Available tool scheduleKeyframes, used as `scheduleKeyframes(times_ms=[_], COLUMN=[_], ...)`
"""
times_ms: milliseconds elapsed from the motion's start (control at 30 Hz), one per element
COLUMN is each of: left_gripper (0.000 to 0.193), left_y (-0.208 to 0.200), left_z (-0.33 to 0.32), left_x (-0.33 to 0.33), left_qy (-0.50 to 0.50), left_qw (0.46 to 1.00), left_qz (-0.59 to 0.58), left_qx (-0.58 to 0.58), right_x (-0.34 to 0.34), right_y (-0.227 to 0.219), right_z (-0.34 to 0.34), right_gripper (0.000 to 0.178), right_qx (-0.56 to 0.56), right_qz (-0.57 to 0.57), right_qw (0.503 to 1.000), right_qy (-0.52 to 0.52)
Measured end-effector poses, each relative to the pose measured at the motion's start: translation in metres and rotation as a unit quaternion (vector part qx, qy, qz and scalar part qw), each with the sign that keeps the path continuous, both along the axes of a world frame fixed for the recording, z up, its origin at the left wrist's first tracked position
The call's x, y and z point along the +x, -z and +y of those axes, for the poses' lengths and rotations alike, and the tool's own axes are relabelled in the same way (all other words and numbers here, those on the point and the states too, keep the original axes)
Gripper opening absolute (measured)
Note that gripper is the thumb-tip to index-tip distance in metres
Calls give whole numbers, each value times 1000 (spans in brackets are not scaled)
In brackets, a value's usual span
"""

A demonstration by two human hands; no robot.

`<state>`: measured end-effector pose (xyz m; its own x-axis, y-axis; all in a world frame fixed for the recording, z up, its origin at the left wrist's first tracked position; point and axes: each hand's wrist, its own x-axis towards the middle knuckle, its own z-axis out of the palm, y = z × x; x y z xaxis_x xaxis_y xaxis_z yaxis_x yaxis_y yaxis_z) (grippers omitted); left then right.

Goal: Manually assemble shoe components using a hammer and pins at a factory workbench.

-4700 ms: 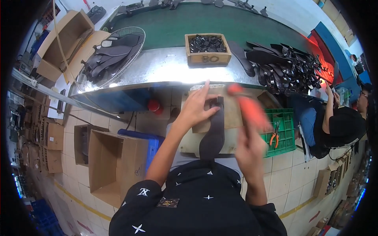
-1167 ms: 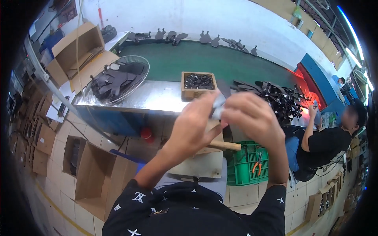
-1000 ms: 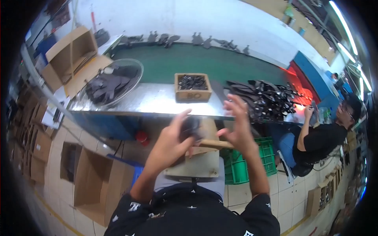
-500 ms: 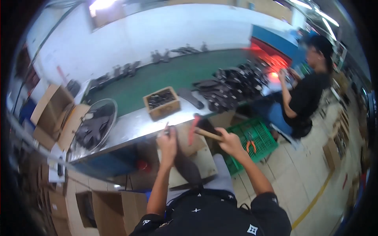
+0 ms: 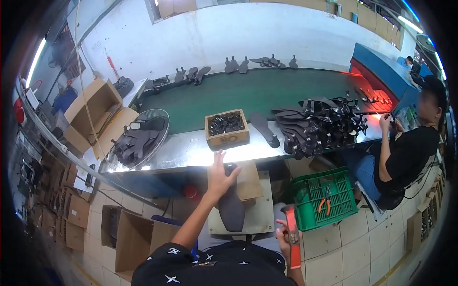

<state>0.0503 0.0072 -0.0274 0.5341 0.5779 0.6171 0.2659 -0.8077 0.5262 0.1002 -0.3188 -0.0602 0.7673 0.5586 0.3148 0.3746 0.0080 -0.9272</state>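
Note:
My left hand (image 5: 221, 177) is open with fingers spread, over the far end of a dark grey shoe sole (image 5: 231, 209); I cannot tell whether it presses on it. The sole lies lengthwise toward me on a pale work stand (image 5: 265, 217) with a brown block (image 5: 249, 183). Low at the right, beside the stand, my right hand (image 5: 282, 240) grips a hammer (image 5: 292, 233) with a red head; its handle is mostly hidden. Beyond my left hand, a wooden box (image 5: 228, 139) of small black parts stands on the metal bench edge.
A pile of soles (image 5: 310, 126) and a single sole (image 5: 264, 129) lie on the bench, with a wire basket (image 5: 164, 126) of soles at left. Pliers (image 5: 325, 200) lie in a green crate (image 5: 305, 190) at right. A co-worker (image 5: 405, 152) sits beyond. Cardboard boxes (image 5: 133, 243) stand at lower left.
My right hand has dropped down toward me with the hammer, away from the block. My left hand has opened its fingers over the sole's far end. The view has shifted left.

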Motion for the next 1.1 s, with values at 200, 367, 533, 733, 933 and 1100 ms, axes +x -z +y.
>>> scheduleKeyframes(times_ms=[200, 367, 533, 733, 933, 1100], left_gripper=[20, 15, 11, 13, 30, 54], left_y=[-44, -39, -45, -122, -163, -166], left_z=[87, 174, 172, 52, -58, -91], left_x=[61, 110, 126, 68, -17, -55], left_qy=[9, 38, -3, 128, 214, 231], left_qw=[999, 978, 984, 986, 952, 933], left_qz=[-48, 206, 157, -87, -151, -207], left_qx=[-18, 14, 88, -56, -160, -184], right_x=[-3, 7, 13, 32, 48, 23], right_y=[-10, -7, 1, -74, -135, -176], right_z=[-3, 6, 3, 24, 83, 108], right_gripper=[26, 26, 33, 37, 24, 26], right_qx=[-27, -3, 29, 79, 184, 221], right_qz=[91, 133, 135, 263, 225, 222], right_qw=[995, 990, 985, 961, 949, 924], right_qy=[43, 45, 101, -30, -122, -221])
